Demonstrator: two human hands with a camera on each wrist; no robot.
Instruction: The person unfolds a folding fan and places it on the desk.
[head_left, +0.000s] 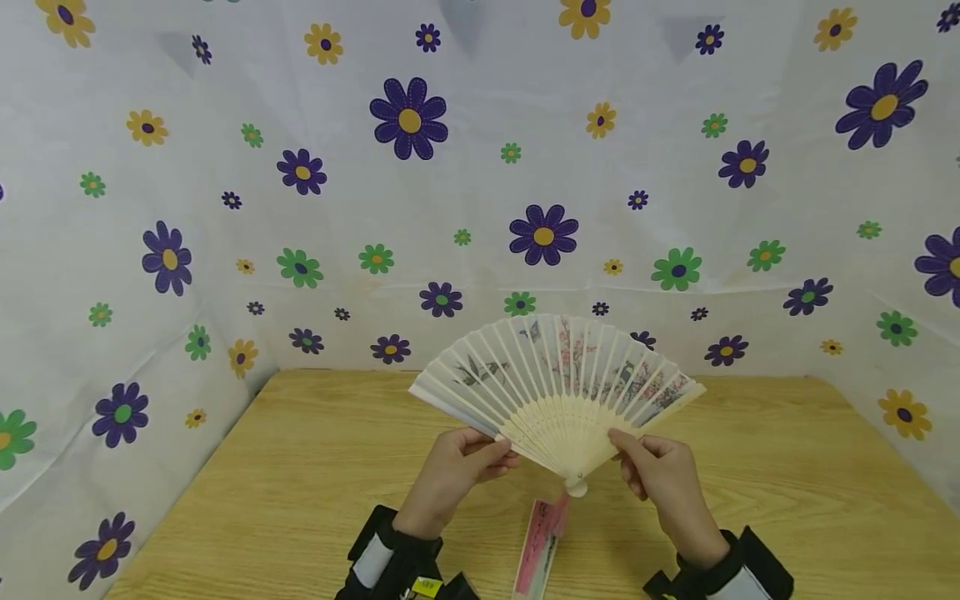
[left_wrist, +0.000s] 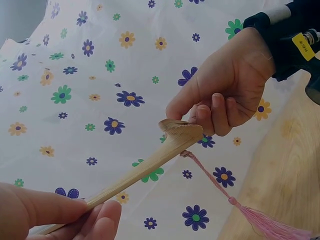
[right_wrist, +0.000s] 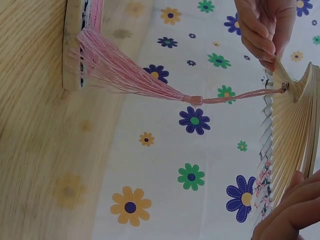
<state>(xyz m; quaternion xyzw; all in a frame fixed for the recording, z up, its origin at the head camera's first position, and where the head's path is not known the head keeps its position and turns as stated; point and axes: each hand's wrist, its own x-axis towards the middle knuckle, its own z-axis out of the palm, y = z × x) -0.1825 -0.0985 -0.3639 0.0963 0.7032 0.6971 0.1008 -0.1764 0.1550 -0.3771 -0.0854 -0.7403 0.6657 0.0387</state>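
Observation:
A folding fan with pale bamboo ribs is spread wide above the table. Its whitish leaf carries pink blossoms and dark birds. My left hand pinches the outer rib on the left side between thumb and fingers. On the other side, my right hand holds the right outer rib, thumb on the near face. A pink tassel hangs by a cord from the pivot. Seen from the left wrist, the fan's bamboo edge runs between both hands.
Below the pivot, a narrow box with pink and dark print lies on the wooden table. A white cloth with purple, yellow and green flowers hangs behind the table and along its sides.

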